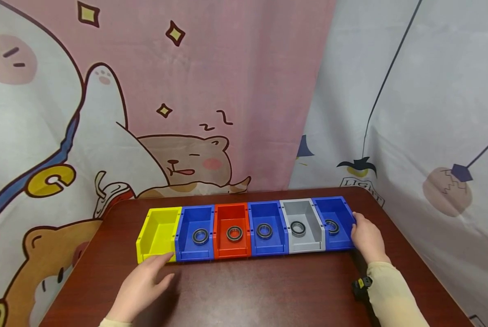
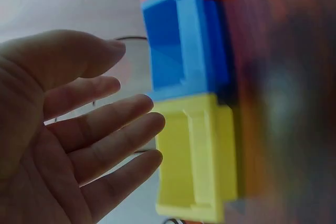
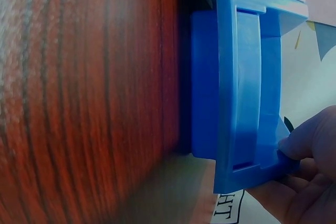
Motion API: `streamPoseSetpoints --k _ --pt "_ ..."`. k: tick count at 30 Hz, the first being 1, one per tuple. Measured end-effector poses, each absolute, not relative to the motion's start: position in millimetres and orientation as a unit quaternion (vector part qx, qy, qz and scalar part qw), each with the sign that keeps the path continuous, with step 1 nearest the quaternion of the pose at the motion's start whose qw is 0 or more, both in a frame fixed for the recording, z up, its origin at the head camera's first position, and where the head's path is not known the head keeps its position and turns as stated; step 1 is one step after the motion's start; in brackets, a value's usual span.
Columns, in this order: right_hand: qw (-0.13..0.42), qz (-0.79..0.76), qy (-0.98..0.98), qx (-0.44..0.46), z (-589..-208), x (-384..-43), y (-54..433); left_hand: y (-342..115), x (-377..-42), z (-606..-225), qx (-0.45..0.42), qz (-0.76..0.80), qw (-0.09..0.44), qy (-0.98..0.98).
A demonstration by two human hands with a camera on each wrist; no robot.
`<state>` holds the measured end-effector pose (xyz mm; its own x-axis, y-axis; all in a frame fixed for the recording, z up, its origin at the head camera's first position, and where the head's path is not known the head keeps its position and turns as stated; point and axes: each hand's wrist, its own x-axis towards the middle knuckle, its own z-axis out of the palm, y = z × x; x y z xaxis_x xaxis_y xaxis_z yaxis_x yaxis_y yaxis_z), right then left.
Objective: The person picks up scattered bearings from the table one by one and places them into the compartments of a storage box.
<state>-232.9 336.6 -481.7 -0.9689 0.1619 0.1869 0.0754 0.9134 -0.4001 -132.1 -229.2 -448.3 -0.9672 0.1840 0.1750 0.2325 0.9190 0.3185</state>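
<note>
A row of joined plastic bins stands on the table: a yellow bin (image 1: 160, 230) at the left end, then blue, red (image 1: 231, 213), blue, grey (image 1: 300, 207) and blue. Single ring-shaped bearings lie in the bins right of the yellow one, such as this bearing (image 1: 200, 236) and another bearing (image 1: 264, 231). My left hand (image 1: 140, 287) is by the yellow bin's front edge, its fingers extended and holding nothing; contact is unclear. With the thumb over the rim, my right hand (image 1: 368, 236) pinches the side wall of the rightmost blue bin (image 3: 247, 87).
The dark red-brown table (image 1: 244, 290) extends in front of the bins and to both sides. A cartoon-printed curtain (image 1: 268, 91) hangs right behind the table. A black strapped device (image 1: 361, 287) sits at my right wrist.
</note>
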Motion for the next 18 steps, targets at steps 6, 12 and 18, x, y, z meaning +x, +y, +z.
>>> streamPoseSetpoints --k 6,12,18 --pt "0.104 0.201 -0.972 -0.063 -481.7 -232.8 338.4 -252.1 -125.2 -458.8 -0.065 -0.171 0.002 -0.983" --pt "0.099 0.202 -0.972 -0.065 -481.4 -233.3 338.0 -272.9 -125.2 -467.2 -0.003 -0.184 -0.106 -0.977" --pt "0.099 0.2 -0.973 -0.065 -480.6 -233.2 337.5 -291.2 -123.2 -479.2 0.024 -0.189 -0.157 -0.969"
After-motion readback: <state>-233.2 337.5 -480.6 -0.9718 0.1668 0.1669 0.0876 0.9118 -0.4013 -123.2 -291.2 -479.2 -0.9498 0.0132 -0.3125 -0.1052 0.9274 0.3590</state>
